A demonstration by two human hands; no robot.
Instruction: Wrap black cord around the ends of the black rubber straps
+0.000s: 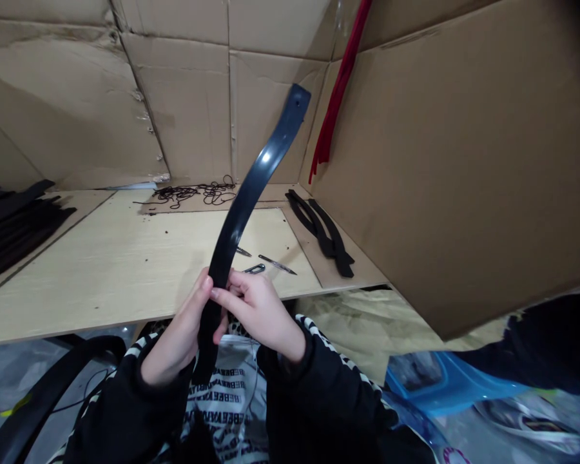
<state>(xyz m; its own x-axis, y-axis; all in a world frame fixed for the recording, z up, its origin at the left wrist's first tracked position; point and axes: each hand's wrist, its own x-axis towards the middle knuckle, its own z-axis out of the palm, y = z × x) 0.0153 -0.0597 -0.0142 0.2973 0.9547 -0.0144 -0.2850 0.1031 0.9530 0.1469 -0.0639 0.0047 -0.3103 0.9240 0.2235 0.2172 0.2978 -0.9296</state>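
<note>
Head: L hand (174,328), R hand (258,312) grip glossy strip (251,193)

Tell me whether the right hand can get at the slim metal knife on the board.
Probably yes. The right hand sits close to the slim metal knife on the wooden board, with nothing visible between them, though it would first have to leave the dark curved strip it grips.

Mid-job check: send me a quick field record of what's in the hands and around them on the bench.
held item: curved dark plastic strip, small hole near its upper end
left hand: gripping the strip's lower part
right hand: fingers curled on the strip, just beside the left hand
surface: pale wooden board
nearby: slim metal tool; tangled black cord; two black strips; stacked black strips
backdrop: cardboard wall; hanging red strip
</note>
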